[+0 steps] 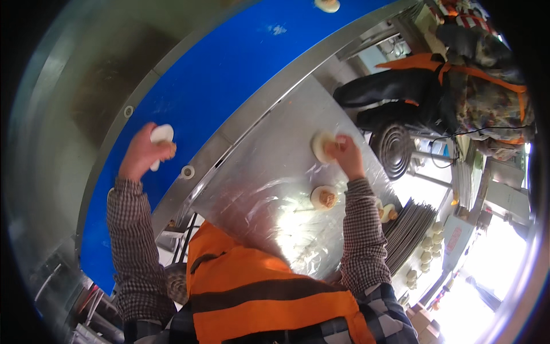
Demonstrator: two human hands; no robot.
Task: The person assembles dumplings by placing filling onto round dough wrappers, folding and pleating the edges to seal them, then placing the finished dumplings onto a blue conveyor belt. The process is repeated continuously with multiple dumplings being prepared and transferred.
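Over the blue conveyor belt [240, 69], my left hand [144, 152] holds a round white dough wrapper [162, 134] with brown filling on it. My right hand [349, 157] is at another dough wrapper [320, 147], which lies on the film-covered metal table; its fingers are bunched at the wrapper's middle, and what they pinch there is blurred. Nearer to me on the table rests a dough wrapper with a lump of filling [324, 198]. More filled wrappers [389, 213] lie beyond my right forearm. One more filled wrapper [328, 5] is on the belt at the top.
A metal rail [227, 142] runs between belt and table. To the right stand a round ribbed stool [390, 151], a stack of thin dark strips [410, 234] and rows of pale dough balls [426, 253]. A person in dark trousers and orange ties [472, 90] is at the upper right.
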